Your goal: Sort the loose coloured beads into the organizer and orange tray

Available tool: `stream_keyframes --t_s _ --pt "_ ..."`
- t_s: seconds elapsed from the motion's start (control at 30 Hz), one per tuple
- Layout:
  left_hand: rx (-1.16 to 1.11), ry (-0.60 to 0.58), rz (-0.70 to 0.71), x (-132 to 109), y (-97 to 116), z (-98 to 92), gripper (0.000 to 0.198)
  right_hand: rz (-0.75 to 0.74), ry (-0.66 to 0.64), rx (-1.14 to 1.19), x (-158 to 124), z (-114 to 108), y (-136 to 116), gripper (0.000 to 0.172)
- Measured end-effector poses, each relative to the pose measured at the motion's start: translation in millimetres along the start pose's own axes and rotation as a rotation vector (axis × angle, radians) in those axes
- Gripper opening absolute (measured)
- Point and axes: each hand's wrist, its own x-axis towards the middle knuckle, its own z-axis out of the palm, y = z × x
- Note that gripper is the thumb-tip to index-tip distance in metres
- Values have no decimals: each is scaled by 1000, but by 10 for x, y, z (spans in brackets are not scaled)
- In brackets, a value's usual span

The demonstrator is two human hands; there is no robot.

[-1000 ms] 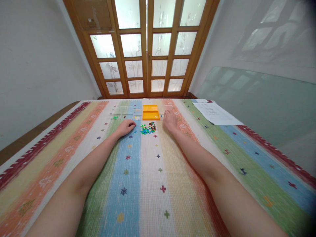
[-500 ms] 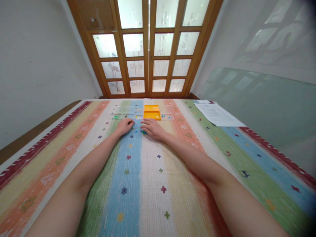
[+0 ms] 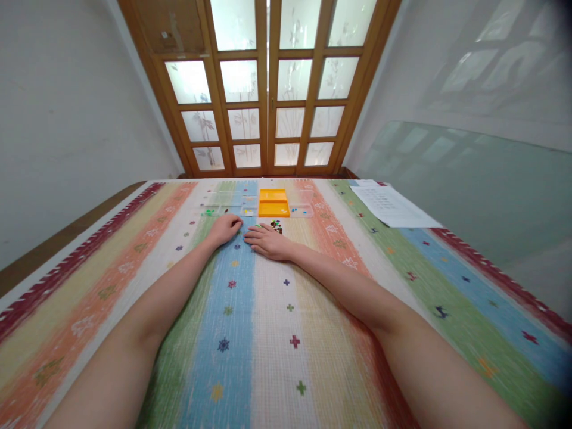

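My left hand [image 3: 226,230] rests on the striped cloth with its fingers curled together. Anything between those fingertips is too small to make out. To its right, my right hand [image 3: 270,243] lies palm down, fingers stretched out. Just beyond the right hand's knuckles is a small heap of mixed coloured pieces [image 3: 277,226], partly hidden by that hand. Behind the hands stands an open orange box [image 3: 274,208]. Clear containers flank it: green pieces [image 3: 208,212] on the left, yellow and white pieces [image 3: 248,212] beside the box, blue pieces [image 3: 299,211] on the right.
Printed paper sheets [image 3: 393,207] lie at the table's far right. The striped tablecloth [image 3: 243,369] covers the table. Wooden doors with frosted panes [image 3: 286,123] stand beyond the far edge, and a glass panel [image 3: 473,185] leans along the right wall.
My right hand has drawn slightly nearer and to the left and lies flatter, uncovering the heap of pieces behind it. My left hand stays almost in place.
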Motion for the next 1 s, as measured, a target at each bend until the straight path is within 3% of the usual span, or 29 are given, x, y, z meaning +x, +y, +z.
stream_keyframes --t_s 0.27,0.4,0.53,0.73,0.9,1.0 --pt "12 -5 13 10 -15 11 26 -2 18 -41 0 19 7 41" --pt "8 -7 9 7 -1 0 26 68 103 -42 -15 -23 97 42" --pt "-11 -31 29 4 35 -14 26 271 326 -45 -98 -150 391 45" --pt "8 -76 97 -7 119 -38 27 726 634 -98 -396 -347 933 50" --pt "24 -69 119 -30 246 -33 26 991 660 -153 -491 -287 1098 50" --pt "20 -57 132 -19 336 -6 33 1069 636 -187 -486 -201 1115 46"
